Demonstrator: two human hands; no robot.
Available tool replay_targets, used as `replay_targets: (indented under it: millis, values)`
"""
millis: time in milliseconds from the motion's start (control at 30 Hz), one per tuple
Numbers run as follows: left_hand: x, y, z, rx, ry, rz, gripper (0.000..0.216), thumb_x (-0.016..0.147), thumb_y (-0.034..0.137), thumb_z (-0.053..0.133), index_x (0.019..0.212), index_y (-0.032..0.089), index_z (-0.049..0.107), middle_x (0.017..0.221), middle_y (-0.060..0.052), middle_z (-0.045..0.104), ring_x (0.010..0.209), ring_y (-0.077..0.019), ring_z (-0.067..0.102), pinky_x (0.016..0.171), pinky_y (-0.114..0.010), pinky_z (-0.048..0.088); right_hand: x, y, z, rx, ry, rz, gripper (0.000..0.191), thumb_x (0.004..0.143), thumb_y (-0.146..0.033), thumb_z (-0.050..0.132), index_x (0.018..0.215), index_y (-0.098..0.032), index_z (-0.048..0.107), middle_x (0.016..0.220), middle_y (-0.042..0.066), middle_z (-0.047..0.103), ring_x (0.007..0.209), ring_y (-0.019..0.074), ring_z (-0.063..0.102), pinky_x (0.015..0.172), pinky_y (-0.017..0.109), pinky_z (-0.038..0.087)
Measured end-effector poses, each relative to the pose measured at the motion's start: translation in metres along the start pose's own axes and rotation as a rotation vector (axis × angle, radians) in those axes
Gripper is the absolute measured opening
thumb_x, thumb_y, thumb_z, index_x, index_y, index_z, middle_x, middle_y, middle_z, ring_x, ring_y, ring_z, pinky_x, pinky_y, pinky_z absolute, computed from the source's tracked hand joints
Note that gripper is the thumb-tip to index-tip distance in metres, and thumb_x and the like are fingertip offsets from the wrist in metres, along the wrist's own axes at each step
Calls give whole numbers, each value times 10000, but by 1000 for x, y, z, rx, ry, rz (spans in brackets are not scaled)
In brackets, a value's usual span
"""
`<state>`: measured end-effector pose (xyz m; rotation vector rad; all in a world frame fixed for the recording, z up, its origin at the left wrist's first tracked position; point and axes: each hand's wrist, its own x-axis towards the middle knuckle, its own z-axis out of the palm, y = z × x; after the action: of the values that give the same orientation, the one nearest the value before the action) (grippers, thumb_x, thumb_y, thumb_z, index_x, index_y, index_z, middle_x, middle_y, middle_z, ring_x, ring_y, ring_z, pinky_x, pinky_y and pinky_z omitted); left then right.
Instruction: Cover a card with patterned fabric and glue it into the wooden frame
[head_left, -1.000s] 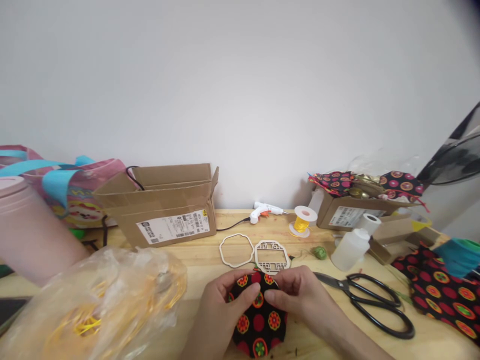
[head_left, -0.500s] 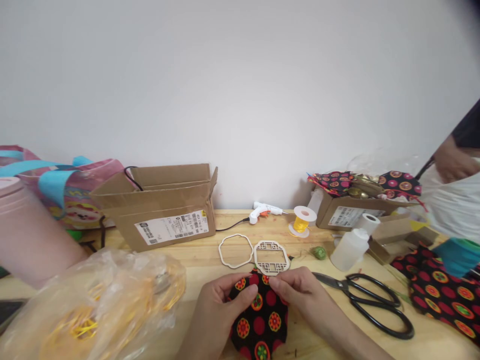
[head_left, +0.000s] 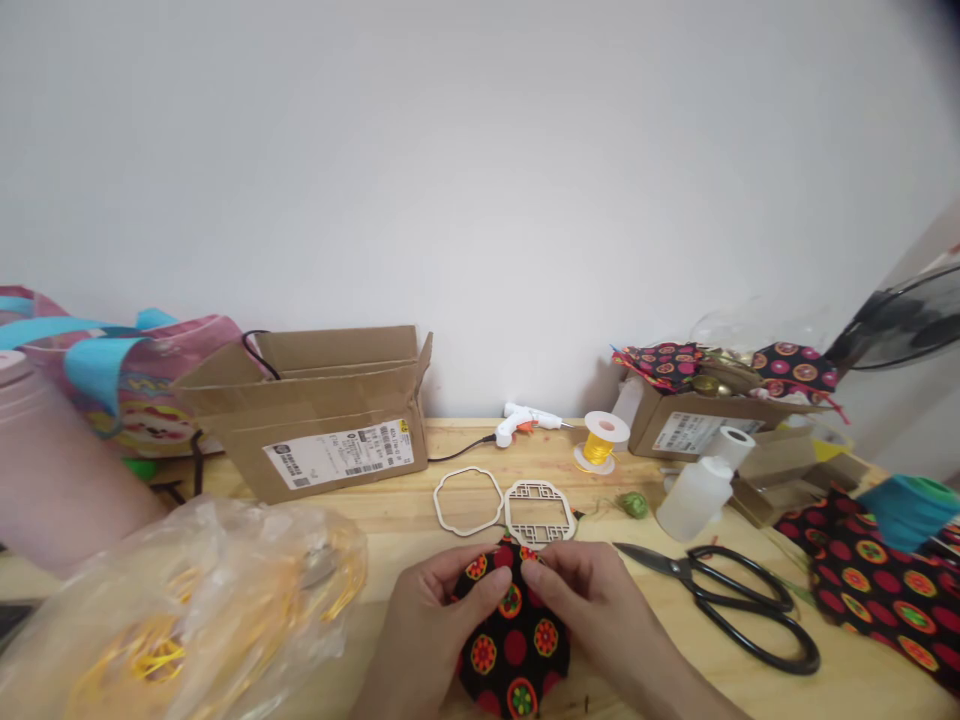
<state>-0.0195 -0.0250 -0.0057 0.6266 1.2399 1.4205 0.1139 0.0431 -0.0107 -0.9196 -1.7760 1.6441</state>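
Observation:
A piece of black fabric (head_left: 514, 648) with red dots and orange-and-green flower rounds is held up between both hands at the front of the table. My left hand (head_left: 442, 610) pinches its upper left edge, thumb on the front. At the upper right edge, my right hand (head_left: 581, 600) pinches the cloth the same way, thumbs close together. The fingers behind the cloth are hidden. Just beyond the hands lie a thin pale frame (head_left: 436, 508) with a scalloped outline and a lattice-patterned frame (head_left: 538, 538).
Black-handled scissors (head_left: 750, 605) lie right of my right hand. Behind are a white glue gun (head_left: 529, 422), a yellow thread spool (head_left: 600, 452) and a white bottle (head_left: 694, 500). Cardboard boxes (head_left: 360, 400) stand against the wall. A clear plastic bag (head_left: 247, 620) fills the left front.
My right thumb has moved left along the fabric's top, nearer my left thumb. The other person's hand at the far right is gone from view, and a fan shows there.

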Motion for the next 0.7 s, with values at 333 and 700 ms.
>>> replay_targets:
  millis: [333, 700]
  values:
    - [1, -1, 0, -53, -11, -31, 303, 561, 290, 732, 838, 171, 701, 732, -60, 736, 738, -241, 654, 721, -361, 491, 2, 1, -2, 97, -26, 46, 426, 712, -519, 533, 495, -159, 463, 481, -47, 361, 465, 95, 329, 450, 217, 248]
    - [-2, 3, 2, -106, -36, -63, 327, 611, 285, 701, 915, 165, 683, 770, -75, 735, 726, -223, 655, 778, -376, 464, 3, 0, -5, 44, -14, 45, 388, 697, -495, 570, 541, -141, 541, 474, -43, 401, 449, 86, 325, 444, 215, 266]
